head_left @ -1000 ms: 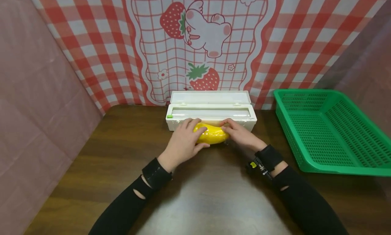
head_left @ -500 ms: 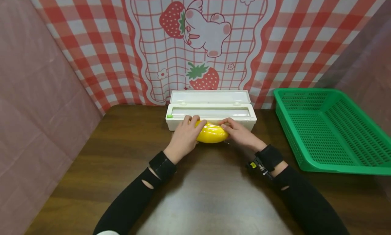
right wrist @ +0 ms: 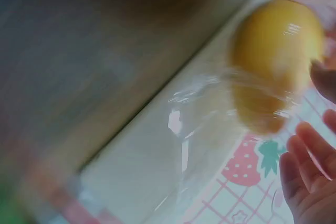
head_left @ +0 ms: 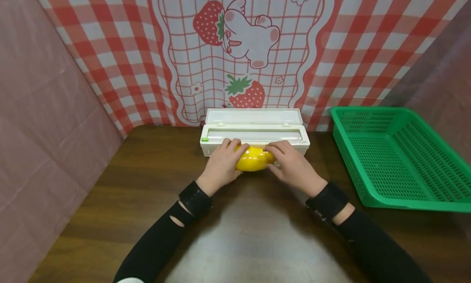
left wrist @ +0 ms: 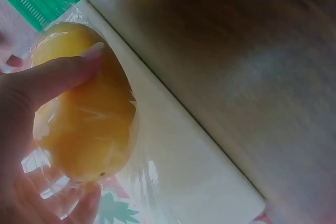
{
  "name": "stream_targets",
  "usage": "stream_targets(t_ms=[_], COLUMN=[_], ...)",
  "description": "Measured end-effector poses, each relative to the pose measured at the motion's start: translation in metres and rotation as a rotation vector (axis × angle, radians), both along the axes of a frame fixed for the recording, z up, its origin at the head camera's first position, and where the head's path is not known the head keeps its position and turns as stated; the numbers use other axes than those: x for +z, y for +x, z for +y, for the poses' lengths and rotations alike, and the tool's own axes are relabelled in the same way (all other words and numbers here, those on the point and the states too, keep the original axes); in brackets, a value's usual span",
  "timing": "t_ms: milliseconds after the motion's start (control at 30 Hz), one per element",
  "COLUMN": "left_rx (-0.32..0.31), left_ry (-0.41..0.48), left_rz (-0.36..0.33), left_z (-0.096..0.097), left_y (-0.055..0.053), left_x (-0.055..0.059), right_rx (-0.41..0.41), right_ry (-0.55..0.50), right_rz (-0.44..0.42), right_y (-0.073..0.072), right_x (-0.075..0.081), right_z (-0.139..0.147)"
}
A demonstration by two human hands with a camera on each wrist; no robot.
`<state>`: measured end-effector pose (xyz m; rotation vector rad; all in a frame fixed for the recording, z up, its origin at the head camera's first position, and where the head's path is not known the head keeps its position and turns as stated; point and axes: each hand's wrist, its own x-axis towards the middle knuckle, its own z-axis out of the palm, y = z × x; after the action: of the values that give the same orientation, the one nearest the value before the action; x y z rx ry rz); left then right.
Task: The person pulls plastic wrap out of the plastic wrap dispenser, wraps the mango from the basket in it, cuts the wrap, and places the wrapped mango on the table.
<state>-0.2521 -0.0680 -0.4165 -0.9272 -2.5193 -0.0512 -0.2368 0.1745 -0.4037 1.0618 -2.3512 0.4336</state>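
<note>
A yellow fruit, wrapped in clear film, lies on the brown table against the front of a white film dispenser box whose lid stands open. My left hand grips the fruit's left end. In the left wrist view the thumb lies across the fruit and the other fingers curl beneath it. My right hand curls over the fruit's right end. The right wrist view is blurred. It shows the fruit with loose film trailing off it and fingers beside it.
A green plastic basket stands at the table's right, nothing visible in it. A red checked cloth with strawberries hangs behind the box. Pink sheets close in the left and right sides. Bare tabletop lies in front of my arms.
My right hand has slid further over the fruit's right end and its wrist has turned. My left hand has closed in around the left end, so less of the fruit shows.
</note>
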Motion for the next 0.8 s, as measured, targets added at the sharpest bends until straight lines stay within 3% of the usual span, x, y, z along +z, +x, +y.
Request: stream_targets(t_ms=[133, 300, 467, 800], left_rx=[0.001, 0.012, -0.01, 0.022], left_ry=[0.026, 0.074, 0.063, 0.09], left_rz=[-0.038, -0.111, -0.16, -0.148], left_z=[-0.002, -0.003, -0.001, -0.004], left_y=[0.0, -0.001, -0.001, 0.003], left_x=[0.002, 0.004, 0.005, 0.004], right_rx=[0.019, -0.009, -0.033, -0.022], right_ry=[0.129, 0.19, 0.208, 0.194], right_rz=[0.014, 0.024, 0.0, -0.044], right_y=[-0.006, -0.014, -0.019, -0.021], right_x=[-0.007, -0.014, -0.019, -0.019], right_z=[-0.002, -0.002, -0.001, -0.003])
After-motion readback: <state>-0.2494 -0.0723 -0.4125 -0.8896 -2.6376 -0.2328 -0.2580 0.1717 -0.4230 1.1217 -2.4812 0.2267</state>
